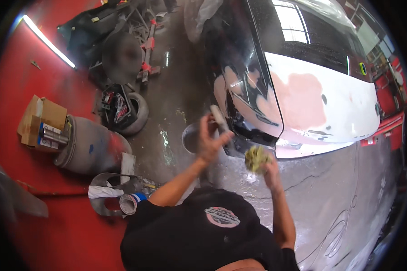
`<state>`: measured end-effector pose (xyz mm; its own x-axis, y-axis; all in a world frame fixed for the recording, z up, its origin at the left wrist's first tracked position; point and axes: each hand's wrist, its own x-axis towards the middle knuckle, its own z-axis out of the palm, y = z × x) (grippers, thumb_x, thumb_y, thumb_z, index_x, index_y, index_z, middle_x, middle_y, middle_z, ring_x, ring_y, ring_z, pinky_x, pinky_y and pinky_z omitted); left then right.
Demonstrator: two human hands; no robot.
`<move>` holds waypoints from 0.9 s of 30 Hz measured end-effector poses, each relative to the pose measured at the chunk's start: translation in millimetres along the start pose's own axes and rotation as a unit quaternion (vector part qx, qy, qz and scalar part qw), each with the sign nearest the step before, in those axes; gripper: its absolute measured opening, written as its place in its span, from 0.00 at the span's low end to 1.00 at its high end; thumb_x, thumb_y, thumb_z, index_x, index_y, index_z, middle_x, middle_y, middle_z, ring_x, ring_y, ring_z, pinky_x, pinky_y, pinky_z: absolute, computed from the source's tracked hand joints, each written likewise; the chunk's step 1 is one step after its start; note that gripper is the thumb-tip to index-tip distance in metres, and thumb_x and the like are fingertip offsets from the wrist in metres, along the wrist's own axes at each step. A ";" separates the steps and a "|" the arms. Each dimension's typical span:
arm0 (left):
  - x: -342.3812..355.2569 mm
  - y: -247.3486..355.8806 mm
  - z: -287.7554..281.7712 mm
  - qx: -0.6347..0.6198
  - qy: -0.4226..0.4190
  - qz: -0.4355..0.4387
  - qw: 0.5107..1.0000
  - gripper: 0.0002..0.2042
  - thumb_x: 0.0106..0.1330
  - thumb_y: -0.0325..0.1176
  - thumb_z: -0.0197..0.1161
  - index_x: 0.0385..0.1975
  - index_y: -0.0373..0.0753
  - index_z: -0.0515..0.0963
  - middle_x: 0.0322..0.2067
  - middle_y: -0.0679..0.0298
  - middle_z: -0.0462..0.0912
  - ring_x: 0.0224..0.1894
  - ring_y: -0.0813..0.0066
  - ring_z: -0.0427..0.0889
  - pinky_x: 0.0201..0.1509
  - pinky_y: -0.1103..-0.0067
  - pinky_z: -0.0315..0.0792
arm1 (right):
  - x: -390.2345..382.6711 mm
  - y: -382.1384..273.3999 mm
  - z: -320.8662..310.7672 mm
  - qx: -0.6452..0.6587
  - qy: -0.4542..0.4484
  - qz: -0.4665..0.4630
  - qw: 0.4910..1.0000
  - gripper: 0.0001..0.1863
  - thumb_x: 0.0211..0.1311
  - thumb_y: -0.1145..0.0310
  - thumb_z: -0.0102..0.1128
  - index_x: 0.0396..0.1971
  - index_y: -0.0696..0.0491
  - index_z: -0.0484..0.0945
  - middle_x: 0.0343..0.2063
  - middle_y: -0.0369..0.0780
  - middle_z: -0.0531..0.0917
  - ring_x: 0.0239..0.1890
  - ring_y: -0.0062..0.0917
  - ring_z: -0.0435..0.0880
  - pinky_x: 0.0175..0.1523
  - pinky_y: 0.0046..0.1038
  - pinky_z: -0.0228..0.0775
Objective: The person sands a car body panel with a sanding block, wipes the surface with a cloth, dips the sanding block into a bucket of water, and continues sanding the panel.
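Note:
My left hand (208,143) is curled around a long pale block (217,116), its shape like a sanding block, held upright near the car's corner. Bunched in my right hand (271,170) is a crumpled yellow-green cloth (256,159), held in front of the bumper and apart from it. Just ahead of both hands stands a car (343,95) with a white rear panel and a dark side. Smooth pinkish patches (303,101) lie on the white panel, and more spread over the dark corner. The fingertips of my right hand are partly hidden by the cloth.
To my left stands a dusty drum (92,149) with a cardboard box (43,119) on it. Beyond it lie a tyre (140,114) and a red-taped metal stand (148,54). A thin hose (337,235) loops across the floor at right. Clear plastic sheeting (196,20) hangs at the car's side.

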<state>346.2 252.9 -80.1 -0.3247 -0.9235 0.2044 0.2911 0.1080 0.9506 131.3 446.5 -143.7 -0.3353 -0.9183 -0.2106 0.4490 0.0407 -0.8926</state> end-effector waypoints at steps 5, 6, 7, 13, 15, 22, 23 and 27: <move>-1.9 -44.9 -136.1 -0.019 0.206 -0.059 0.977 0.31 0.63 0.34 0.79 0.64 0.36 0.72 0.50 0.63 0.79 0.50 0.75 0.81 0.56 0.74 0.78 | 94.8 -125.1 70.4 -0.444 -0.038 -0.296 0.845 0.29 0.57 0.79 0.57 0.62 0.58 0.77 0.49 0.47 0.84 0.53 0.36 0.85 0.57 0.33 0.76; -16.3 -55.3 -173.8 -0.038 0.250 -0.075 0.964 0.29 0.64 0.38 0.78 0.62 0.37 0.74 0.49 0.64 0.80 0.49 0.74 0.82 0.54 0.73 0.79 | 107.8 -148.6 96.3 -0.538 -0.028 -0.344 0.769 0.29 0.54 0.79 0.61 0.59 0.53 0.81 0.47 0.48 0.81 0.52 0.45 0.83 0.57 0.37 0.76; -30.3 -69.2 -197.6 -0.068 0.288 -0.094 0.951 0.27 0.65 0.42 0.77 0.59 0.38 0.76 0.48 0.64 0.81 0.48 0.73 0.83 0.52 0.72 0.80 | 123.6 -159.9 102.4 -0.576 -0.014 -0.362 0.733 0.29 0.53 0.79 0.63 0.59 0.49 0.82 0.45 0.48 0.79 0.51 0.47 0.81 0.57 0.40 0.75; -152.2 -111.0 -268.6 -0.251 0.551 -0.226 0.763 0.31 0.65 0.57 0.74 0.59 0.40 0.76 0.50 0.60 0.79 0.48 0.60 0.84 0.51 0.61 0.86 | 215.7 -148.2 65.6 -0.751 -0.169 -0.404 0.494 0.26 0.54 0.67 0.71 0.57 0.43 0.86 0.69 0.50 0.69 0.74 0.54 0.63 0.76 0.53 0.58; -202.2 -119.4 -262.8 -0.263 0.590 -0.197 0.737 0.32 0.66 0.57 0.74 0.60 0.40 0.75 0.51 0.60 0.79 0.52 0.60 0.82 0.54 0.59 0.85 | 216.6 -135.4 64.0 -0.761 -0.163 -0.416 0.470 0.25 0.64 0.62 0.68 0.62 0.40 0.83 0.74 0.49 0.65 0.79 0.53 0.56 0.80 0.56 0.50; -366.5 -158.6 -129.7 -0.282 0.657 -0.148 0.683 0.33 0.70 0.62 0.66 0.63 0.41 0.74 0.54 0.60 0.80 0.54 0.57 0.82 0.60 0.54 0.81 | 223.0 -126.4 62.4 -0.767 -0.182 -0.426 0.445 0.24 0.71 0.55 0.59 0.63 0.46 0.82 0.73 0.54 0.65 0.78 0.58 0.54 0.79 0.67 0.42; -392.7 -171.8 -106.7 -0.288 0.669 -0.145 0.670 0.33 0.70 0.62 0.66 0.63 0.41 0.74 0.54 0.60 0.80 0.54 0.57 0.82 0.60 0.54 0.81 | 222.9 -125.4 63.5 -0.764 -0.177 -0.431 0.446 0.24 0.72 0.55 0.59 0.63 0.46 0.82 0.73 0.54 0.66 0.78 0.58 0.55 0.79 0.67 0.43; -452.1 -203.7 -21.9 -0.373 0.678 -0.144 0.617 0.34 0.73 0.64 0.61 0.65 0.41 0.73 0.51 0.58 0.82 0.53 0.55 0.83 0.60 0.54 0.80 | 224.7 -122.0 56.5 -0.757 -0.183 -0.477 0.408 0.24 0.71 0.55 0.59 0.63 0.46 0.82 0.70 0.55 0.69 0.74 0.60 0.60 0.78 0.63 0.48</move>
<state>453.5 640.4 -371.3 0.4439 -0.3785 -0.8122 0.8946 0.1348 0.4262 48.0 213.0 -59.6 0.5100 -0.7873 0.3465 -0.8601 -0.4606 0.2192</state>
